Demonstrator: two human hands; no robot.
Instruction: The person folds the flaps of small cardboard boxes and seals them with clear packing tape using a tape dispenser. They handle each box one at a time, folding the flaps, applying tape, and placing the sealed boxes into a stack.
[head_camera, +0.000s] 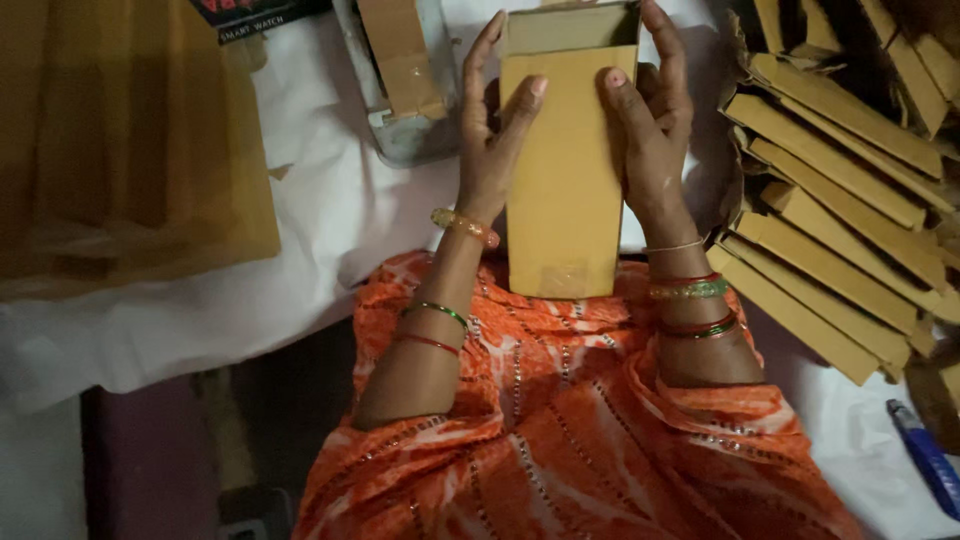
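A tall narrow brown cardboard box (562, 190) stands on its end on my lap, its top flap open at the far end. My left hand (492, 140) grips its left side, thumb laid across the front face. Gripping the right side is my right hand (652, 130), fingers reaching up to the open flap. Both wrists wear coloured bangles. An orange patterned garment (560, 420) covers my lap below the box.
A fanned heap of flat brown cardboard boxes (840, 190) lies at the right. A stack of brown cardboard sheets (120, 140) sits at the left on a white cloth (330, 220). A clear tape dispenser (405, 80) is behind the box. A blue tool (925, 450) lies at the lower right.
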